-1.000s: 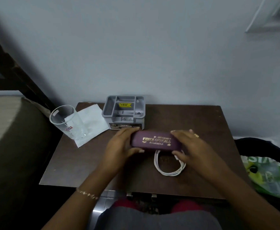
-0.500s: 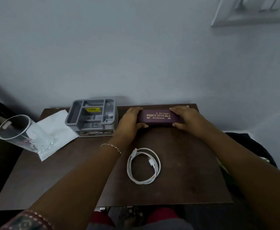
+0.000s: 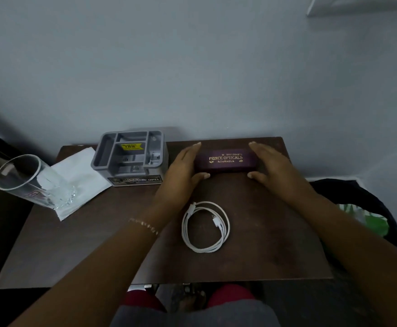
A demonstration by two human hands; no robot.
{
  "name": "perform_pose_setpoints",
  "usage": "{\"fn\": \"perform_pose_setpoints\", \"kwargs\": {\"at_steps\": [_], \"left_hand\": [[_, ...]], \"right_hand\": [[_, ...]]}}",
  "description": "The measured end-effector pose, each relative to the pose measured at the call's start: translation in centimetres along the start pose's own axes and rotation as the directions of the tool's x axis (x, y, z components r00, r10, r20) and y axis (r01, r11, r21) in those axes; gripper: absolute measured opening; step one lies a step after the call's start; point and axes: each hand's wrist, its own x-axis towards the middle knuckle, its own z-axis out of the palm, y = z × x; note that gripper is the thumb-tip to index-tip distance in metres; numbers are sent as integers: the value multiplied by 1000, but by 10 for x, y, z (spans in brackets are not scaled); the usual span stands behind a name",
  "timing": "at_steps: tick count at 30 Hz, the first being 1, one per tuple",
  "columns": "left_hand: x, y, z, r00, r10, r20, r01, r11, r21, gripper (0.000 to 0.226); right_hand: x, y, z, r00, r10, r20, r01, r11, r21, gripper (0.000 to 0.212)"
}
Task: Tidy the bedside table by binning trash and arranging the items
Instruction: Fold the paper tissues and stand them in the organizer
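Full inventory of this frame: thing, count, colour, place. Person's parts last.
table: 1, dark brown, against the wall
glasses case: 1, purple with gold lettering, back of the table, right of the organiser
organiser: 1, grey with a yellow sticker, back of the table, left of centre
cable: 1, white, coiled, middle of the table
glass: 1, clear, far left of the table, on the paper
paper: 1, white, back left, beside the organiser
bin: 1, black, beside the table on the right, green-and-white wrapper inside
left hand: 1, at the case's left end, bracelet on the wrist
right hand: 1, at the case's right end
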Motion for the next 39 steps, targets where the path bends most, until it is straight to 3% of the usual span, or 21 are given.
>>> {"fn": "perform_pose_setpoints", "kwargs": {"at_steps": [2, 4, 8, 13, 23, 39], "left_hand": [[-24, 3, -7, 996, 59, -70, -62, 997, -36, 55], [-48, 2, -12, 995, -6, -103, -3, 996, -85, 39], [-88, -14, -7, 957, -289, 2, 288, 950, -118, 28], [-105, -11, 5, 880, -452, 146, 474, 814, -335, 23], [-96, 25, 29, 885, -445, 136, 443, 714, -543, 27], [-91, 26, 45, 899, -430, 83, 402, 736, -544, 28]], "right_hand": [[-24, -10, 7, 990, 47, -132, -37, 996, 79, 60], [-51, -27, 16, 967, 179, -180, -134, 962, 238, 48], [-97, -59, 44, 905, 419, -75, -342, 820, 458, 34], [-114, -84, 67, 882, 471, -21, -396, 763, 511, 37], [-110, -58, 47, 836, 546, -51, -426, 705, 567, 36], [-98, -45, 39, 878, 465, -108, -392, 831, 393, 40]]}}
